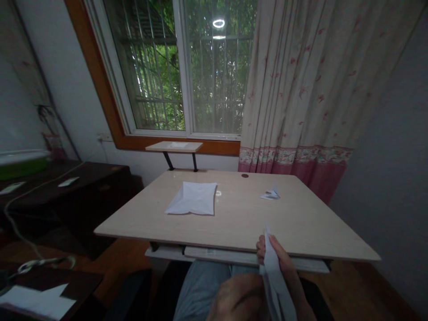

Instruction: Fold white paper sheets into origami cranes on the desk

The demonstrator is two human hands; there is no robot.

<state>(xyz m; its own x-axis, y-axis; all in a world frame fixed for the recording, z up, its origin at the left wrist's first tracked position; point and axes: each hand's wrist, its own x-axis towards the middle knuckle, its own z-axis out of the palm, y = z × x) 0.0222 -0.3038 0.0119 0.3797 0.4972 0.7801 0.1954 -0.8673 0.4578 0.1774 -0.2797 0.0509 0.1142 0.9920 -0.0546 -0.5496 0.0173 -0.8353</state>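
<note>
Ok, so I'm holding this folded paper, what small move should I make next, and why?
Probably lay the folded white paper flat on the desk: your left hand and right hand hold it in the air below the desk's near edge, and a firm surface should make creasing easier.

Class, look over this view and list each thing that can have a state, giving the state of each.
right hand, gripping the white paper sheet
left hand, against the sheet, grip hidden
white paper sheet, folded, held on edge
folded paper, lying flat
small paper fold, lying with a creased edge raised
window, apparently closed
curtain, hanging in folds beside the window
</note>
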